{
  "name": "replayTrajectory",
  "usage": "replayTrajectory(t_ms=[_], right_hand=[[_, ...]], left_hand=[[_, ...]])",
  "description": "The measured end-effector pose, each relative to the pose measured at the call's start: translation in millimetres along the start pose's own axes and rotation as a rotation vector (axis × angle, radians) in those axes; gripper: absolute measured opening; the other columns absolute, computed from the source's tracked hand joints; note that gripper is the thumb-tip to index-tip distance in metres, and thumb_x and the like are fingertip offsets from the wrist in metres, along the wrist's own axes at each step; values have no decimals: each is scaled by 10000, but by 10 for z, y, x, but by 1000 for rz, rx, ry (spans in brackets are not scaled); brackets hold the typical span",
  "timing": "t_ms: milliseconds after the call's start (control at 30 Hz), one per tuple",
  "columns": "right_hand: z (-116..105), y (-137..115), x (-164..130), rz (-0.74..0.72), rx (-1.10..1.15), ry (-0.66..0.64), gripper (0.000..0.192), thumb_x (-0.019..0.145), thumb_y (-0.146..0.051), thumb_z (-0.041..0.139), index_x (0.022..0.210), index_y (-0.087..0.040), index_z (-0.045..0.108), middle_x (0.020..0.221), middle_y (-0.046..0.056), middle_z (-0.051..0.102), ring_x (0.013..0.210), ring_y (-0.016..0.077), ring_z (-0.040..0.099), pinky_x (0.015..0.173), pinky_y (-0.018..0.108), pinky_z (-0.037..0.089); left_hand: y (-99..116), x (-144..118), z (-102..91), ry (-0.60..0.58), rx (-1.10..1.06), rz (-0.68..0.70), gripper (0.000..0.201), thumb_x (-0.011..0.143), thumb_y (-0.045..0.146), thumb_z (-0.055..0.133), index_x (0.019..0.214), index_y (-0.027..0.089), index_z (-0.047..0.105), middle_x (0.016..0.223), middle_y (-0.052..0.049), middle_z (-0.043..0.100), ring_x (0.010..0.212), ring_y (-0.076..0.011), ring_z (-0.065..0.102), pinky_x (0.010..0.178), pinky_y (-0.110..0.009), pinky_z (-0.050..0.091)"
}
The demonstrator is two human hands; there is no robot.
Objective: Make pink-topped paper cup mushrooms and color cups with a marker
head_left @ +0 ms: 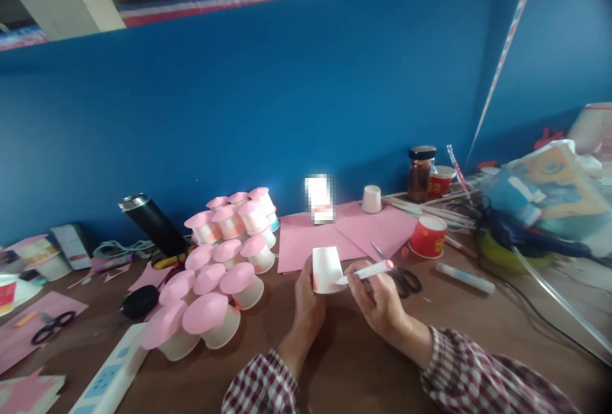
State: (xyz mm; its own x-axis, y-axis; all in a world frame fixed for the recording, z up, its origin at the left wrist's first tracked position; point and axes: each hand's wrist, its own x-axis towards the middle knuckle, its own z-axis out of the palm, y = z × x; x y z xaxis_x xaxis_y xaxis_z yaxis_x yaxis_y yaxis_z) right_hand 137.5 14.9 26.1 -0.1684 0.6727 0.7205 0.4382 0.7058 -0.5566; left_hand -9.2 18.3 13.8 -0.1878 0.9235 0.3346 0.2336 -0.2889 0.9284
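Observation:
My left hand [306, 302] holds a small white paper cup [327, 269] upside down, low over the brown table near its front. My right hand [377, 299] grips a white glue stick with a red cap [366, 272], and its tip touches the cup's right side. Left of my hands stands a cluster of several cups topped with pink paper discs [224, 261]. Behind the cup lie pink paper sheets [344, 232]. Black-handled scissors [401, 275] rest on the table just right of my right hand.
A red paper cup [428, 236], a white cup [371, 199] and a dark jar [421, 173] stand at the back right beside straws and cables. A black flask [153, 222], a power strip [112, 376] and other scissors [50, 326] lie to the left. A blue wall backs the table.

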Motion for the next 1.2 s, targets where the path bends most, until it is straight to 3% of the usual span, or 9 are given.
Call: replayTrajectory(t_ms=[567, 1200], right_hand=[[-21, -37, 30, 1, 57, -49, 103, 874, -172, 456, 814, -170, 539, 638, 7, 578, 535, 118, 540, 569, 221, 448], [-30, -18, 37, 49, 44, 1, 108, 888, -180, 446, 825, -169, 533, 647, 6, 577, 548, 113, 529, 557, 218, 417]], left_hand=[[-25, 1, -1, 13, 14, 1, 193, 769, 216, 516, 931, 143, 593, 788, -22, 633, 687, -142, 537, 646, -240, 440], [-32, -18, -16, -22, 49, 1, 290, 698, 238, 604, 968, 133, 596, 810, -32, 642, 708, -156, 543, 662, -251, 444]])
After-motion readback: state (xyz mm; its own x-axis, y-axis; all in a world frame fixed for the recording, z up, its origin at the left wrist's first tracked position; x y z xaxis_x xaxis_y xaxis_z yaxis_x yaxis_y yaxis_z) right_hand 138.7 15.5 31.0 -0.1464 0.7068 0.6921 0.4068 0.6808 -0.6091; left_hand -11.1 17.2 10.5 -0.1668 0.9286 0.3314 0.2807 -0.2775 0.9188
